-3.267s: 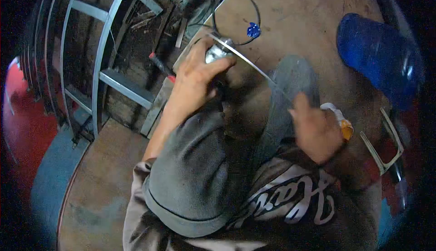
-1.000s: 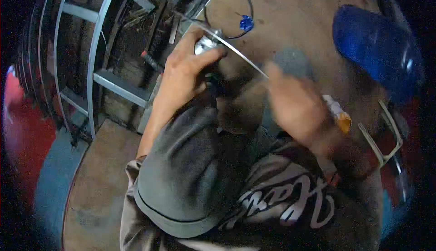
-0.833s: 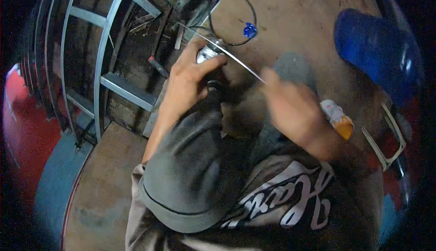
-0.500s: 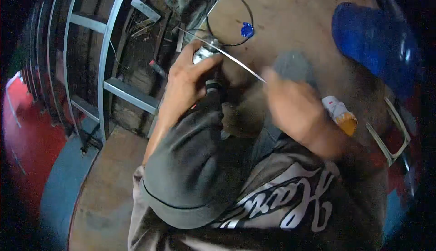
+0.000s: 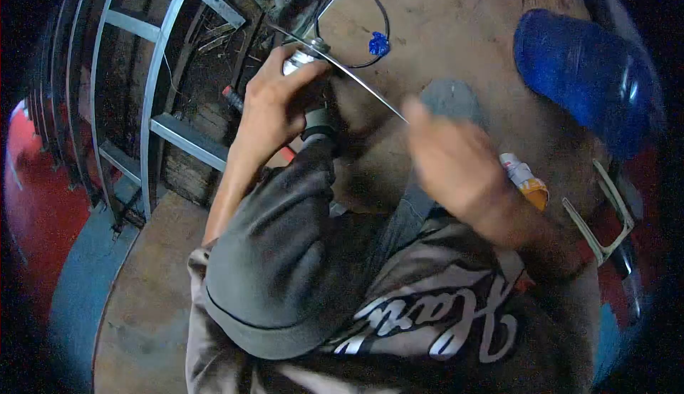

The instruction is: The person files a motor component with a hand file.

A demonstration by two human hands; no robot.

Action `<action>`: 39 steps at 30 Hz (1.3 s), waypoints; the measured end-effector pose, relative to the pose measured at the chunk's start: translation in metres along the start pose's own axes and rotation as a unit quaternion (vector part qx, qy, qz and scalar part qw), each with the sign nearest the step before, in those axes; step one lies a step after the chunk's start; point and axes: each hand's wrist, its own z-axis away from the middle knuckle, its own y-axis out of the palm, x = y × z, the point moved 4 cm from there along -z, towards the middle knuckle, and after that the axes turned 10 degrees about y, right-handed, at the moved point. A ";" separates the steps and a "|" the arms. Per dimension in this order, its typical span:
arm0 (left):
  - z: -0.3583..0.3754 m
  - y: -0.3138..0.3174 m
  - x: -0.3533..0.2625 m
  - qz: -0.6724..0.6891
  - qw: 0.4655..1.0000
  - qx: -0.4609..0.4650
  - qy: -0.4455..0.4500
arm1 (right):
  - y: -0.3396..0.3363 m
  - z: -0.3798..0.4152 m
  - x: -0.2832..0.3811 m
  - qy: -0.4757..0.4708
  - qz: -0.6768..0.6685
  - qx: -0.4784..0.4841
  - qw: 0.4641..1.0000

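My left hand [image 5: 274,98] is closed round a shiny silver cylindrical metal part [image 5: 299,59], with a narrower neck at its top. My fingers cover much of its body. Across that neck lies a long, thin metal rod [image 5: 363,84], seemingly touching it. The rod's near end runs into my right hand [image 5: 452,162], which is closed on it and blurred by motion. Whether the rod has a handle is hidden by the fist. Below my left hand is my bent knee in dark trousers [image 5: 278,273].
Metal ladder-like framing [image 5: 160,73] stands at the left over dark debris. A black cable loop [image 5: 387,20] and crumpled blue piece [image 5: 379,43] lie ahead on the board floor [image 5: 456,9]. At right are a blue rounded object [image 5: 570,66], a white-and-orange container [image 5: 527,180] and a pale U-shaped frame [image 5: 605,248].
The whole view has shifted slightly, with most things now further left. My right hand has moved a little with the rod, which still crosses the metal part in my left hand.
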 end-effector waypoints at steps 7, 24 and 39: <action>0.002 -0.006 -0.003 0.038 0.999 -0.012 0.023 | -0.032 -0.047 0.020 -0.034 -0.141 0.067 0.987; 0.014 -0.001 -0.012 0.027 0.999 -0.002 0.028 | 0.043 -0.124 0.001 0.034 -0.526 0.174 0.832; 0.011 -0.005 -0.009 0.041 0.999 -0.001 0.031 | 0.048 -0.137 -0.001 -0.092 -0.504 0.136 0.848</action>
